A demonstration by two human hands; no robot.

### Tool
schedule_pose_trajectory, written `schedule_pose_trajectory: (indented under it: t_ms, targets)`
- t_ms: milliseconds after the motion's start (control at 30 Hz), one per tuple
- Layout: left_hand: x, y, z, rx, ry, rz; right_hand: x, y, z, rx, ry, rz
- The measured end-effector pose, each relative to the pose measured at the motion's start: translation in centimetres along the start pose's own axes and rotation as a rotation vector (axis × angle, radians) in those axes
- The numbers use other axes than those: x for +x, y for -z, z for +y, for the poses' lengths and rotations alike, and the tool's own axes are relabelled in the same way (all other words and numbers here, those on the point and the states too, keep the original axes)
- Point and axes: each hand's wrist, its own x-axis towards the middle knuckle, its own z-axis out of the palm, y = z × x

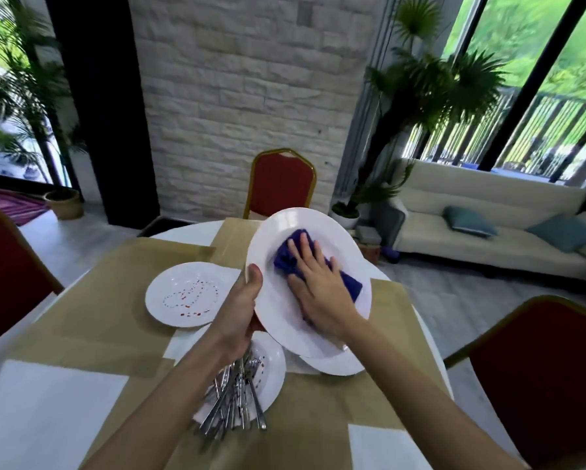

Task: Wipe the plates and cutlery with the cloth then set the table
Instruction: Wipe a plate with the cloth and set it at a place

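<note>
My left hand (242, 307) grips the left rim of a large white plate (284, 232), thumb on top, holding it tilted above the table. A blue cloth (284, 257) lies on the plate's face, and my right hand (318, 283) presses it down with straight fingers. Another white plate (339, 366) lies on the table under the raised one. On the left sits a plate with red and blue dots (183, 293). A second dotted plate (269, 368) near me carries a pile of metal cutlery (232, 408).
The table (98, 317) is covered with tan paper, with white sheets (47, 412) at the near left and near right (386, 449). Red chairs stand at the far side (279, 184), left (3, 276) and right (542, 368). A sofa (488, 215) and potted plants stand beyond.
</note>
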Motion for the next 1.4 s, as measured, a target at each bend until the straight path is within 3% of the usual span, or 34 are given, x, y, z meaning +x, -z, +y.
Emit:
schedule_pose_trajectory:
  t_ms: [133, 200, 300, 367, 433, 567, 667, 767, 833, 967, 1033, 1133, 1167, 1200, 1300, 1333, 1400]
  targets:
    - [-0.3, 1.9, 1.9, -0.039, -0.096, 0.065, -4.3, 0.3, -1.2, 0.140, 0.319, -0.203]
    - [-0.5, 2.8, 2.5, -0.004, -0.130, 0.094, -4.6, 1.3, 1.4, 0.002, 0.270, -0.209]
    - [-1.4, 1.8, 2.6, 0.034, -0.138, 0.032, -2.0, 3.0, 3.6, -0.341, 0.001, -0.082]
    - [-1.8, 0.3, 2.3, 0.052, -0.132, -0.030, -0.7, 3.8, 2.0, -0.282, -0.043, 0.042]
    - [-1.9, -0.6, 2.4, 0.069, -0.144, -0.070, -0.7, 3.5, -0.4, -0.074, 0.068, 0.069]
    - [-1.2, 0.5, 3.8, 0.075, -0.220, -0.018, -4.7, 2.9, -2.5, 0.150, 0.313, -0.119]
    - [-1.0, 1.8, 4.2, 0.156, -0.291, 0.040, -5.9, 3.0, 0.6, 0.028, 0.157, -0.155]
    - [-1.7, 0.7, 3.1, 0.199, -0.243, -0.019, -3.8, 3.6, 3.6, -0.282, -0.061, -0.011]
    - [-2.0, -0.7, 2.4, 0.135, -0.202, -0.068, -2.1, 3.5, 3.3, -0.261, -0.078, 0.114]
    - [-2.0, -1.6, 2.6, 0.128, -0.168, -0.154, -1.3, 3.3, -0.1, -0.043, 0.175, 0.226]
    - [-2.0, -1.3, 2.4, 0.132, -0.185, -0.163, -0.9, 3.1, -0.2, -0.043, 0.234, 0.312]
    - [-2.0, -1.0, 2.1, 0.166, -0.207, -0.169, 0.5, 2.5, -0.1, 0.049, -0.084, 0.539]
    - [-2.0, -1.0, 1.9, 0.184, -0.209, -0.165, 0.8, 2.2, -0.7, 0.119, -0.182, 0.565]
    - [-2.0, -1.0, 1.7, 0.197, -0.211, -0.157, 0.8, 1.9, -1.4, 0.175, -0.166, 0.545]
    - [-1.9, -0.5, 1.5, 0.204, -0.186, -0.132, -0.1, 0.9, -2.5, 0.216, 0.207, 0.356]
    - [-1.9, -0.2, 1.6, 0.208, -0.184, -0.127, -0.1, 1.0, -1.9, 0.177, 0.251, 0.342]
    - [-1.8, 0.1, 2.0, 0.218, -0.199, -0.114, 0.6, 1.2, 0.0, 0.104, 0.111, 0.424]
